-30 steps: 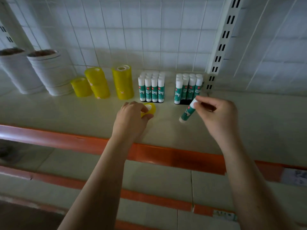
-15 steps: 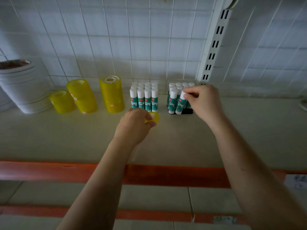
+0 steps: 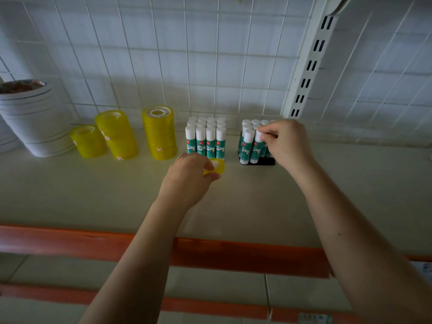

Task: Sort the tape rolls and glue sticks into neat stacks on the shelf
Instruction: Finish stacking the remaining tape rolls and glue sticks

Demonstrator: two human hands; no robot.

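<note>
Head view shows your left hand [image 3: 187, 176] over the middle of the shelf [image 3: 350, 195], fingers curled round a single yellow tape roll [image 3: 216, 166] that you hold just in front of the left block of glue sticks [image 3: 207, 136]. Your right hand [image 3: 288, 142] reaches to the back of the shelf and pinches the white cap of a glue stick [image 3: 256, 146], which stands slightly tilted at the front of the right block of glue sticks [image 3: 247, 139]; that block sits on a black tray [image 3: 264, 162] whose front lip shows below your fingers. Both blocks stand upright near the back edge, close to the wire grid backing [image 3: 210, 54], with a gap between them. To the left of the glue sticks, three stacks of yellow tape stand along the back: a tall stack [image 3: 160, 133] just beside the left block, a leaning stack [image 3: 118, 134] further left, and a short stack [image 3: 87, 141] beyond it. Toward the left edge of the shelf stands a pile of large white tape rolls [image 3: 35, 118]. A slotted white upright [image 3: 308, 61] rises behind your right hand. An orange beam [image 3: 70, 239] runs along the shelf's front edge.
</note>
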